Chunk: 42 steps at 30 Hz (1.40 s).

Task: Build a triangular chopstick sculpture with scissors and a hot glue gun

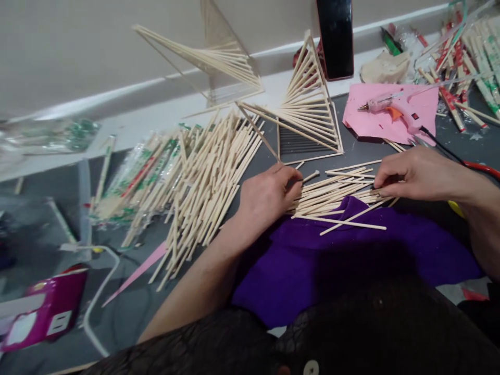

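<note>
A loose bundle of pale wooden chopsticks (330,195) lies in front of me, partly over a purple cloth (297,255). At its left ends, my left hand (269,192) has its fingers curled closed against the chopsticks; the fingertips are partly hidden. My right hand (406,174) pinches at the right ends, its thumb and fingers together. Just beyond the bundle stands a twisted frame of glued chopsticks (308,114), with its reflection on the shiny wall behind. Two chopsticks cross on the cloth at the near side of the bundle.
A big heap of chopsticks (214,182) and wrapped ones (144,172) lie to the left. A pink glue gun (394,108) rests on pink paper (353,104), its cord running right. A phone (335,39) leans at the back. A magenta packet (58,307) sits far left.
</note>
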Each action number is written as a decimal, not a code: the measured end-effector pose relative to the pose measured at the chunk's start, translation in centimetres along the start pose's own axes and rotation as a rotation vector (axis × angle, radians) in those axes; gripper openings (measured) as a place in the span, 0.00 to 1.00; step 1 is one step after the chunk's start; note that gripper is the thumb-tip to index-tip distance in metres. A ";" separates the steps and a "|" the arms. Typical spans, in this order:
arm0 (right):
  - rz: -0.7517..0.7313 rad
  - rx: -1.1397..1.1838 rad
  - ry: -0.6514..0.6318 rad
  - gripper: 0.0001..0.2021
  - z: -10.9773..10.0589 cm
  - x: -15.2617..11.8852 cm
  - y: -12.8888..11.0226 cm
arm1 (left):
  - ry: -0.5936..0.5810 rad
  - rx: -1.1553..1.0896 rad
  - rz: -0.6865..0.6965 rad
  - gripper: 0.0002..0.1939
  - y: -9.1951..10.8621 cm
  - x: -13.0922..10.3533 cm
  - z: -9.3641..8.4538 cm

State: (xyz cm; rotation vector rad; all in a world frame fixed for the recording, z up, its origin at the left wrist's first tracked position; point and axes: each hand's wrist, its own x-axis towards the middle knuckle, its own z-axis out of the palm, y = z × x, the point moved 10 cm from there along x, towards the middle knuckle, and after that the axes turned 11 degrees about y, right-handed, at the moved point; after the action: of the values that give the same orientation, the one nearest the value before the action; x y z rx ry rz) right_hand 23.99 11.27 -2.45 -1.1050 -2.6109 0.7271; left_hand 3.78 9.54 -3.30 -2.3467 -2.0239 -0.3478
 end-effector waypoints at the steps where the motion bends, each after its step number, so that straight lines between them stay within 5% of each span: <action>1: -0.007 -0.053 -0.055 0.05 0.7 -0.1 -0.1 | 0.034 -0.043 0.022 0.13 0.5 -0.2 -0.6; 3: -0.014 -0.158 -0.116 0.06 1.8 -0.2 -0.1 | 0.057 -0.148 0.080 0.13 1.8 -0.7 -1.5; 9: -0.004 -0.238 -0.154 0.08 2.7 -0.1 -0.4 | -0.146 -0.261 0.239 0.11 4.4 -3.1 -0.6; 15: -0.049 -0.157 -0.176 0.09 2.7 -0.3 -0.1 | -0.185 -0.161 0.219 0.10 4.0 -3.2 0.4; 23: 0.093 -0.453 -0.159 0.10 2.2 -0.3 1.5 | -0.286 -0.071 0.275 0.10 3.8 -3.4 1.2; 27: 0.024 -0.368 -0.068 0.09 1.8 0.0 1.5 | -0.260 -0.136 0.287 0.10 3.9 -3.5 0.7; 33: 0.114 -0.082 0.176 0.09 -2.7 -0.4 3.7 | -0.287 -0.298 0.284 0.11 4.2 -3.6 0.3; 36: 0.201 0.215 0.225 0.11 -3.2 -0.3 3.6 | -0.253 -0.539 0.150 0.13 3.9 -2.3 -0.4; 42: 0.305 0.662 0.162 0.11 0.0 0.7 1.5 | -0.151 -1.135 -0.296 0.22 4.0 1.6 -0.1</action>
State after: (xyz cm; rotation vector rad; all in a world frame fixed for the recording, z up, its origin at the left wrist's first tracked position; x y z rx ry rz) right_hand 24.39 12.71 -3.26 -1.2671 -1.8518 1.3660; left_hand 7.92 10.41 -2.38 -2.5161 -2.6831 -1.7789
